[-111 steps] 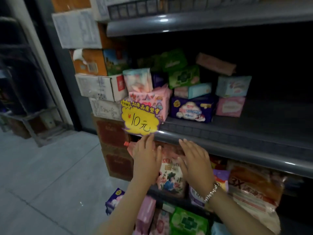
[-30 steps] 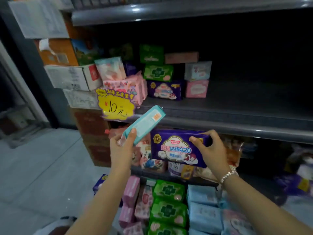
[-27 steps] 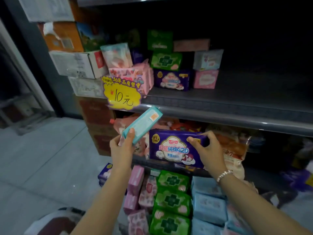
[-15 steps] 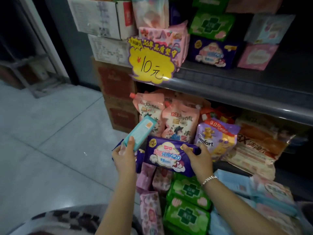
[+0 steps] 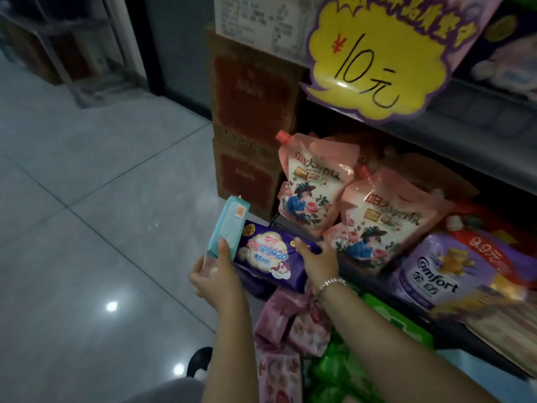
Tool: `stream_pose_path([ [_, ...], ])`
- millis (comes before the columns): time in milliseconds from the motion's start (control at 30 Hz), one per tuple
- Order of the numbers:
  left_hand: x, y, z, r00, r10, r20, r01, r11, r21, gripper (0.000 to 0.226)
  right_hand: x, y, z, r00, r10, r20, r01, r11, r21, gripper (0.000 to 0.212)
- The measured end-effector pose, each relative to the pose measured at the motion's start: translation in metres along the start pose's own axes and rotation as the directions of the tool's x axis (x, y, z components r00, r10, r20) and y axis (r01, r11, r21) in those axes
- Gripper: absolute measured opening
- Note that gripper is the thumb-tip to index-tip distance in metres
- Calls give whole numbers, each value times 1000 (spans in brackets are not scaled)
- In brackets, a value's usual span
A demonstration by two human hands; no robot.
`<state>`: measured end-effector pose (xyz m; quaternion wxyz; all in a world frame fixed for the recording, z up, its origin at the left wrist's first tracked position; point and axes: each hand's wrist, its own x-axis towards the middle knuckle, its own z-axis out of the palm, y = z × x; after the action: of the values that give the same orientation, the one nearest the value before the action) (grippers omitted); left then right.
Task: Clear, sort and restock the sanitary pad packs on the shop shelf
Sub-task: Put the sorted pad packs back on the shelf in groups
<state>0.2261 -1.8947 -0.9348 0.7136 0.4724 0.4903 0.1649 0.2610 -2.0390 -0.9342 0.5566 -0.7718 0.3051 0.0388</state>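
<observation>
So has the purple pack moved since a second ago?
Yes. The purple pack has dropped from just under the yellow price sign to below the pink pouches.

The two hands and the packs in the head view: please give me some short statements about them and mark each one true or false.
1. The left hand holds a slim teal pack. True.
2. The right hand holds a green pack. False: it grips a purple pack.
3. A bracelet sits on the right wrist. True.
4. The yellow price sign hangs below the pink pouches. False: it hangs from the shelf edge above them.
5. Both hands are empty. False: each holds one pack.
</observation>
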Motion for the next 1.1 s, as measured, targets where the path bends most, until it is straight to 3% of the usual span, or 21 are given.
stream_pose_path([
  [333, 23, -27, 21, 995, 23, -93, -44, 970, -238, 58, 51, 1, 42, 997, 44, 56, -39, 996, -78, 38],
  [467, 20, -30, 26, 995, 40, -93, -59, 974, -217, 59, 59, 2, 48, 985, 125, 121, -114, 989, -90, 41],
  [833, 20, -38, 25, 998, 47, -40, -55, 966, -254, 59, 62, 8, 60, 991, 70, 116, -26, 937, -347, 42],
  [967, 19, -40, 23, 997, 68, -31, -73, 971, -228, 54, 61, 11, 63, 995, 51, 84, -21, 946, -323, 33],
  [1100, 14, -39, 20, 996, 86, -13, -86, 976, -201, 48, 51, 11, 54, 997, 31, 75, -9, 961, -276, 45],
])
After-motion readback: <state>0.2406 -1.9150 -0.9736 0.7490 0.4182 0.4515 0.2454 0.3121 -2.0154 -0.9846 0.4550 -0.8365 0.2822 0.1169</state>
